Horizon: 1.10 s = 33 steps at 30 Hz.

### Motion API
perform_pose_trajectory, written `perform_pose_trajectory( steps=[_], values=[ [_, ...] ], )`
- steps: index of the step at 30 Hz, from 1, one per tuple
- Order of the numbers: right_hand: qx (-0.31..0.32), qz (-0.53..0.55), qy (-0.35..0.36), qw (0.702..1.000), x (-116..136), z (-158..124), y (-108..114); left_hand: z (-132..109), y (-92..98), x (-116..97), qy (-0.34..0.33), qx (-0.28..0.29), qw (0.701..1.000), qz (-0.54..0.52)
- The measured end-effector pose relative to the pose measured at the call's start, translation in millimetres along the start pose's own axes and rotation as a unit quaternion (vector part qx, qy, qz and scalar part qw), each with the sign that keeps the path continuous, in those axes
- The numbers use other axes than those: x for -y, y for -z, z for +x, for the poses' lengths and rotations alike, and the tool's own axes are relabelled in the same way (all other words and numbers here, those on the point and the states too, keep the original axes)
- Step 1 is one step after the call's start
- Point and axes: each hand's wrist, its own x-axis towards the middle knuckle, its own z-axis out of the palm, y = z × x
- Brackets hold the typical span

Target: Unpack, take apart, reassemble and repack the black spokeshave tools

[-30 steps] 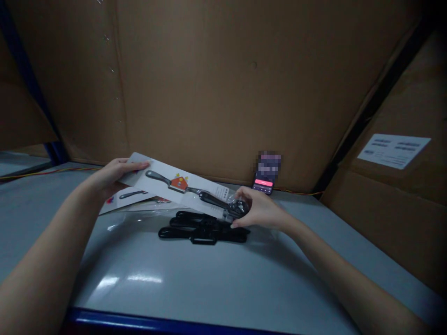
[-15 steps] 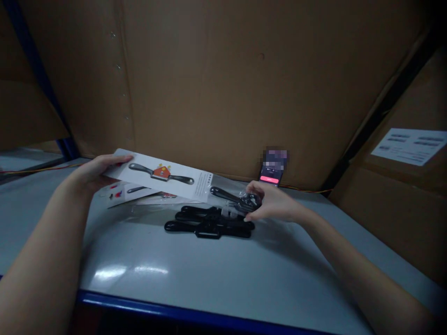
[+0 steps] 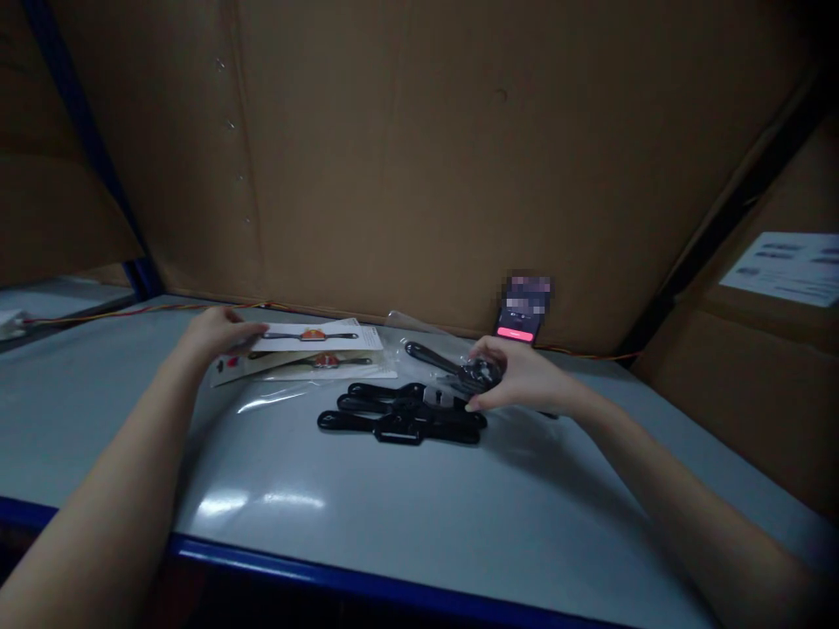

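Observation:
My left hand (image 3: 219,332) pinches the left end of a white printed card (image 3: 311,343). The card shows a picture of a spokeshave and lies low over other cards (image 3: 288,367), which sit partly under clear plastic. My right hand (image 3: 521,376) is closed around the middle of a black spokeshave (image 3: 431,355), whose left handle sticks out tilted. Clear plastic film (image 3: 419,328) shows beside that handle; whether it wraps the tool I cannot tell. Several more black spokeshaves (image 3: 399,430) lie stacked on the grey table, just below my right hand.
A phone (image 3: 517,314) with a lit screen leans at the back, behind my right hand. Cardboard (image 3: 367,157) walls the rear, with a thin cable (image 3: 176,307) along its foot. A labelled box (image 3: 760,349) stands right. The table's front edge (image 3: 294,568) is blue.
My left hand has lowered the printed card onto the other cards and flattened its tilt. The right hand keeps its hold on the spokeshave. The view has shifted slightly.

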Motion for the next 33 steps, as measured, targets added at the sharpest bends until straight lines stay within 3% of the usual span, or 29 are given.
perform_pose_trajectory(
  steps=[3, 6, 7, 8, 9, 11, 14, 16, 19, 24, 30, 33],
  values=[
    [-0.007, -0.007, 0.002, 1.0, 3, 0, -4, 2, -3.3, 1, -0.043, -0.095, 0.965, 0.239],
    [-0.012, 0.001, -0.001, 1.0, 6, 0, -7, -8, -17.8, -14, -0.135, -0.19, 0.915, 0.328],
    [-0.013, 0.008, -0.002, 1.0, 8, 0, -8, -14, -26.3, -22, -0.186, -0.198, 0.901, 0.339],
    [-0.013, 0.017, -0.003, 1.0, 10, 0, -9, -21, -37.0, -32, -0.223, -0.179, 0.901, 0.327],
    [-0.011, 0.028, -0.003, 1.0, 12, 0, -10, -29, -49.6, -41, -0.26, -0.116, 0.913, 0.291],
    [-0.005, 0.06, 0.002, 0.998, 18, -1, -10, -49, -78.9, -60, -0.298, 0.068, 0.937, 0.169],
    [0.001, 0.113, 0.02, 0.993, 29, -3, -13, -80, -122.4, -77, -0.273, 0.344, 0.898, 0.009],
    [0.003, 0.141, 0.032, 0.989, 35, -5, -16, -97, -143.2, -81, -0.232, 0.431, 0.868, -0.089],
    [0.016, 0.168, 0.038, 0.985, 43, -6, -22, -109, -157.1, -82, -0.202, 0.462, 0.841, -0.199],
    [0.048, 0.189, 0.045, 0.98, 46, -8, -26, -111, -154.3, -83, -0.141, 0.466, 0.831, -0.27],
    [0.044, 0.208, 0.005, 0.977, 40, -6, -28, -108, -150.6, -79, -0.063, 0.576, 0.74, -0.342],
    [0.052, 0.225, -0.003, 0.973, 37, -3, -30, -106, -150.8, -78, -0.04, 0.57, 0.733, -0.368]
  ],
)
